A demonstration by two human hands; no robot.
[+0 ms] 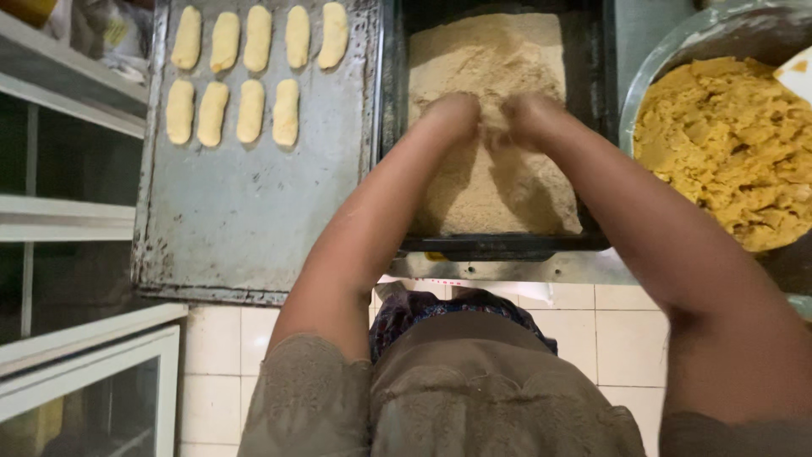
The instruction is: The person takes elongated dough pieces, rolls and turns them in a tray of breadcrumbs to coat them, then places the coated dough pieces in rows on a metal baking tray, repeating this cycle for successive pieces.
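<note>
A dark tray (592, 101) filled with pale crumbs (482, 59) lies in front of me. My left hand (452, 114) and my right hand (529, 114) are both down in the crumbs, close together, fingers curled and dusted. Whatever lies between them is hidden under the crumbs and fingers. To the left lies a metal baking sheet (254, 211) with several pale oblong dough pieces (224, 42) in two rows at its far end. At the right stands a metal bowl (668, 51) full of yellow dough (727, 144).
A white spatula tip (799, 76) sticks out of the bowl at the right edge. A shelf unit with white frames (76, 220) stands at the left. White floor tiles (228, 355) show below the counter edge, beside my grey clothes.
</note>
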